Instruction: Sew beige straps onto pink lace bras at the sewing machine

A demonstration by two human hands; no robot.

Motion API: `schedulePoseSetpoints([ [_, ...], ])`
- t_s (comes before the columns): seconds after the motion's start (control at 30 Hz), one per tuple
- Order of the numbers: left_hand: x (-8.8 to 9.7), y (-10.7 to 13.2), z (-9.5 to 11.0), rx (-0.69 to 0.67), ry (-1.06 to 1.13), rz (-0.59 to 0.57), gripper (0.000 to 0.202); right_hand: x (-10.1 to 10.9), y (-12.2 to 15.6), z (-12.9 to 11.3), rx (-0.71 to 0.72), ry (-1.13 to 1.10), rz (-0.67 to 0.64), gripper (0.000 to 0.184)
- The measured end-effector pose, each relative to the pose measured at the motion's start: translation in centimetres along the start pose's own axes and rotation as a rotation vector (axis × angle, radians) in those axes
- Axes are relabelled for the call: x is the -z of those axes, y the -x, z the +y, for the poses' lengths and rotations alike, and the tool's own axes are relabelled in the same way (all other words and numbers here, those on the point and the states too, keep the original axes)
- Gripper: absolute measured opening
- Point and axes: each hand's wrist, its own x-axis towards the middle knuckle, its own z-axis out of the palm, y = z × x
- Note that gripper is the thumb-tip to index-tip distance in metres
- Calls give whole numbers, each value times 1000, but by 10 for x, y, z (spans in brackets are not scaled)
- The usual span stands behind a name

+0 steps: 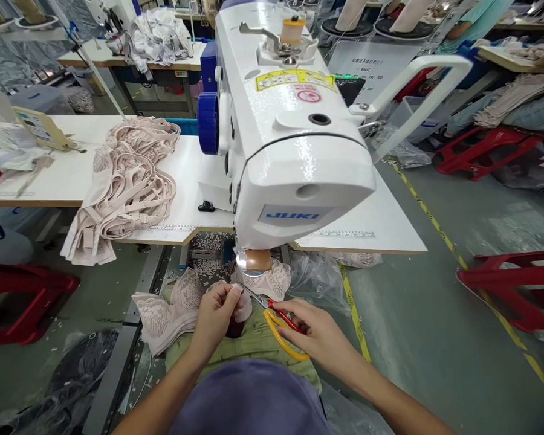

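Fingers pinched together, my left hand (218,311) grips the edge of a pale beige lace bra (267,281) just below the sewing machine head. My right hand (315,332) is closed around scissors (281,329) with one yellow and one red handle. The scissors' blades reach the fabric at my left fingertips; whether they are cutting, I cannot tell. Beside my left wrist, more lace bra cups (174,308) lie stacked on my lap. The white sewing machine (299,169) stands directly in front, above both hands.
A heap of beige bras and straps (131,181) lies on the white sewing table (367,217), left of the machine. Red stools (517,284) stand on the floor at both sides. White garments (161,36) cover a table behind. Clear plastic (317,281) hangs under the table's right side.
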Motion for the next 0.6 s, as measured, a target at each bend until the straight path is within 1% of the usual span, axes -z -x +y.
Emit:
schedulePoseSetpoints([
  [0.1, -3, 1, -3, 8, 109, 26, 35, 11, 8, 15, -24, 37, 49, 31],
  [0.17, -5, 1, -4, 26, 184, 20, 33, 30, 4, 29, -34, 98, 118, 31],
  [0.23, -7, 0, -3, 45, 238, 7, 33, 57, -11, 44, -38, 209, 226, 33],
  [0.3, -9, -2, 0, 60, 268, -4, 34, 86, -32, 53, -17, 360, 355, 37],
  [0.37, -11, -4, 6, 78, 274, -32, 34, 105, -50, 52, 57, 522, 488, 39],
  [0.4, -11, -4, 9, 93, 269, -58, 33, 109, -55, 47, 101, 577, 556, 39],
  [0.43, -11, -4, 12, 116, 258, -95, 32, 106, -57, 39, 149, 600, 597, 39],
  [0.47, -10, -3, 16, 149, 240, -146, 31, 97, -56, 30, 204, 592, 601, 39],
  [0.5, -10, -2, 19, 190, 215, -208, 29, 84, -54, 21, 266, 556, 550, 39],
  [0.53, -9, -1, 22, 234, 185, -276, 27, 68, -50, 12, 349, 507, 431, 40],
  [0.6, -9, 1, 27, 313, 115, -405, 23, 33, -42, 2, 529, 433, 130, 36],
])
